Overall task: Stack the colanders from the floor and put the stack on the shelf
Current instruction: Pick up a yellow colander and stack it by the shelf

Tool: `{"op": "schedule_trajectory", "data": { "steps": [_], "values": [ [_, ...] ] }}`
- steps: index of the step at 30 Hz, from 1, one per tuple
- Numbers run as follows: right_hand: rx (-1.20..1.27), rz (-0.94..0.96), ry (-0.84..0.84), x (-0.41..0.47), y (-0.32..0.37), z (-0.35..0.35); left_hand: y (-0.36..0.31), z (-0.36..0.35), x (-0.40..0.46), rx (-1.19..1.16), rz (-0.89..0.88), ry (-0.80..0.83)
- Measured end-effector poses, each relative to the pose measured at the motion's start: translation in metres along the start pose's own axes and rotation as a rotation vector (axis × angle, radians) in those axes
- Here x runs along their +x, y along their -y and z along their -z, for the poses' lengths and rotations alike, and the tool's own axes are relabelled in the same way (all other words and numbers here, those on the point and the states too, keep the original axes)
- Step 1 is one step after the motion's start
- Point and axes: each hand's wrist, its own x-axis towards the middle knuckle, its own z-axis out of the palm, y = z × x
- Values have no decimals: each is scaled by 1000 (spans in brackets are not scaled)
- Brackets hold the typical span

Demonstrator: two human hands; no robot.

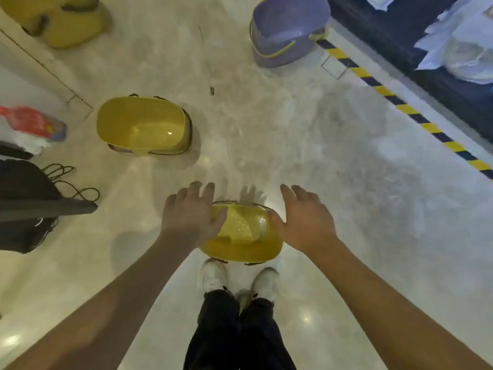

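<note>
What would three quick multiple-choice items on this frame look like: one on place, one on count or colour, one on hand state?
1. Where is the nearest yellow colander?
A. on a shelf
B. on the floor just ahead of the white shoes
C. inside the purple colander

2. How many yellow colanders show?
A. one
B. three
C. five

3. How are the left hand and right hand?
A. both fists
B. fingers spread, one at each side of the nearest colander
C. both carrying a stack

Key: B, it sits on the floor by the shoes; B, near one, one to the left, one at top left; B, fingers straight, nothing gripped.
</note>
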Motion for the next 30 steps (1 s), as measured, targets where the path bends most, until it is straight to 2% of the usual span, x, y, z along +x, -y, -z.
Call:
{"op": "schedule_trajectory", "data": {
  "steps": [4, 8, 10, 13, 15, 18, 21, 30],
  "values": [
    [-3, -123, 93, 26, -26, -113, 19, -108, 29, 41, 69, 78],
    [32, -302, 185, 41, -47, -209, 33, -201, 44, 27, 255, 157],
    [135, -383, 207, 46, -54, -243, 37, -236, 50, -127, 322, 210],
    [483, -396, 205, 45, -51, -274, 38, -268, 49, -461, 345, 236],
    [573, -372, 148, 42, -46, -277, 34, -268, 47, -512, 342, 193],
    [490, -338, 81, 42, -41, -254, 31, -242, 43, -485, 333, 141],
    [408, -304, 31, 38, -36, -203, 30, -193, 36, -472, 294, 75],
    [256, -234, -242, -23, 1, 48, 16, 63, -21, -377, 224, -200]
  ]
}}
